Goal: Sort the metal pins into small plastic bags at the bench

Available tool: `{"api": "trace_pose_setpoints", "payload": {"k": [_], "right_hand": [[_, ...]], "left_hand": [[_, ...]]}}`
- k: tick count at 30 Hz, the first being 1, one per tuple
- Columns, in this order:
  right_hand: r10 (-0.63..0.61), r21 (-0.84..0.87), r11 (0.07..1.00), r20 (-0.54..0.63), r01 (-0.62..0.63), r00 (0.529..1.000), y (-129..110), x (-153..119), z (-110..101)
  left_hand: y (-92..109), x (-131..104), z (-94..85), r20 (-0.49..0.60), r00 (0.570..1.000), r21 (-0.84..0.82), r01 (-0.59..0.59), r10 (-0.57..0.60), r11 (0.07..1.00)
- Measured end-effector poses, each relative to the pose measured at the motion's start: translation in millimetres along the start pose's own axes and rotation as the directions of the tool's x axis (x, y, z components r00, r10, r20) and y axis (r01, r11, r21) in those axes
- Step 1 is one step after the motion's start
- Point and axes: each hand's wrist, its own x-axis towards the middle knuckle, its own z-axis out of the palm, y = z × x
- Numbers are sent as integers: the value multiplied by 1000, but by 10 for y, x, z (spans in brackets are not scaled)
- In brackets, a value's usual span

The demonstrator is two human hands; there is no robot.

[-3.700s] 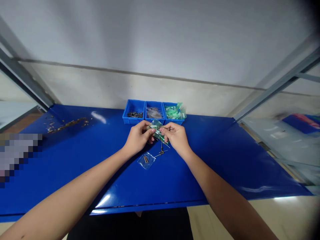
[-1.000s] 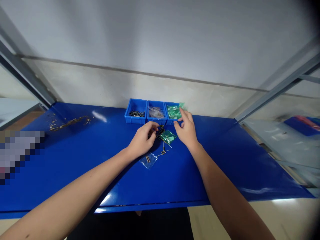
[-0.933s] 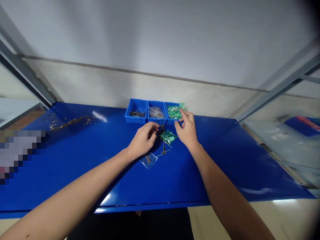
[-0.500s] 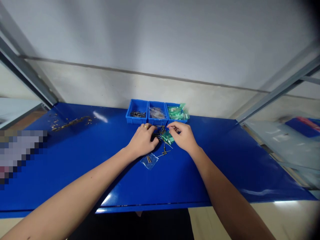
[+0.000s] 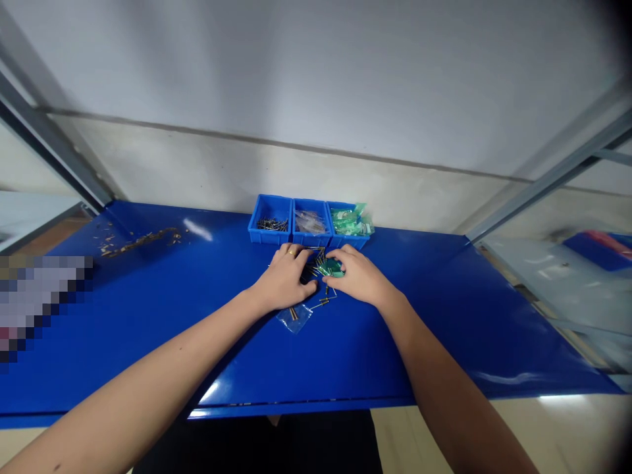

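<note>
On the blue table, my left hand (image 5: 283, 279) rests palm down with thumb and fingers apart, at the left side of a loose pile of thin metal pins (image 5: 310, 269). My right hand (image 5: 359, 275) is at the pile's right side, thumb and fingers spread around a green packet (image 5: 330, 266). Neither hand clearly holds anything; the fingertips partly hide the pile. A clear bag (image 5: 295, 317) with brass-coloured pieces lies just below my left hand. Several pins (image 5: 324, 301) lie between the hands, nearer to me.
Three blue bins stand behind my hands: one with metal pins (image 5: 272, 224), one with clear bags (image 5: 311, 222), one with green packets (image 5: 349, 220). Brown debris (image 5: 141, 243) lies at the table's back left. Metal posts rise at both sides.
My right hand has lowered and opened from a fingertip pinch, its thumb now nearer to me beside the green packet. My left hand has shifted slightly, its fingers spread over the pile's edge.
</note>
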Motion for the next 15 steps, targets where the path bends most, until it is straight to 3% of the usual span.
{"api": "trace_pose_setpoints", "payload": {"k": [6, 11, 13, 15], "right_hand": [[-13, 107, 994, -42, 17, 999, -17, 52, 37], [60, 40, 998, -171, -54, 983, 44, 74, 56], [104, 6, 994, -214, -105, 971, 90, 77, 66], [124, -1, 992, -229, -128, 965, 118, 78, 75]], "left_hand": [[-31, 27, -42, 6, 1000, -211, 24, -23, 977], [-111, 79, -121, -119, 960, -582, 138, -252, 802], [-153, 92, -145, -163, 935, -616, 153, -315, 773], [-185, 92, -163, -176, 933, -522, 182, -313, 833]]}}
